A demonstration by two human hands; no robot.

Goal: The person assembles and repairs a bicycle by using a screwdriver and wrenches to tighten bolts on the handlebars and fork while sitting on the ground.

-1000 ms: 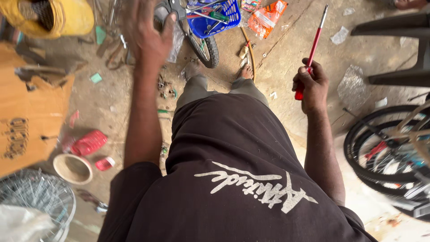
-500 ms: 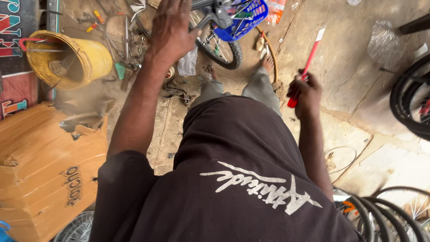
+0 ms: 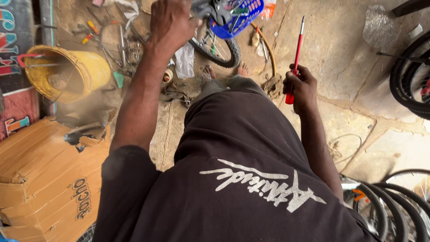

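Both hands are busy: the left hand [image 3: 172,22] is stretched forward and closed around the grip end of a small bike's handlebar [image 3: 210,6], while the right hand [image 3: 301,87] is clenched on the red handle of a screwdriver [image 3: 295,58], shaft pointing up and away, well apart from the bike. That bike stands just ahead of the bare feet, blue basket [image 3: 242,18] and front tyre [image 3: 217,47] showing. Judging by this, the step in hand is steadying the bike; the next move calls for bringing the screwdriver tip across to the part being worked on
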